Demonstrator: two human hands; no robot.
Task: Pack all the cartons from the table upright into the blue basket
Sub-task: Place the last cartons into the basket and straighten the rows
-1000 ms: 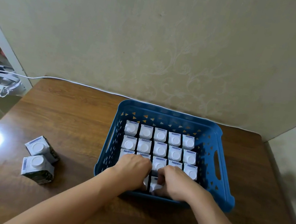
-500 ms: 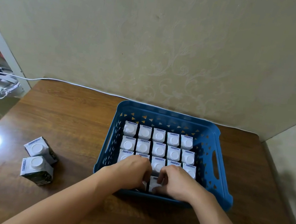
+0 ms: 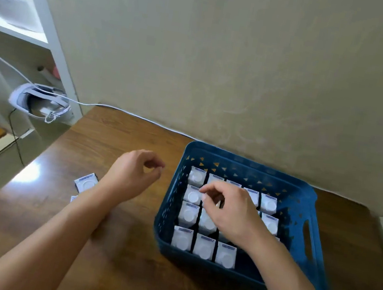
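The blue basket (image 3: 305,239) stands on the wooden table (image 3: 115,148) against the wall, holding several upright white-capped cartons (image 3: 182,239) in rows. My right hand (image 3: 230,212) hovers over the packed cartons with fingers loosely curled, holding nothing. My left hand (image 3: 134,173) is raised above the table left of the basket, fingers loosely curled and empty. Behind my left forearm, one loose carton (image 3: 85,182) lies on the table, and the corner of a second carton (image 3: 73,198) peeks out just below it.
A white cable (image 3: 125,112) runs along the wall at the table's back edge. Left of the table stand a white shelf unit (image 3: 35,34) and a white headset (image 3: 40,103). The wall closes off the far side and the right.
Both hands have let go of the front-row cartons and lifted out of the basket. My left hand moved left over the table, and the view swung left.
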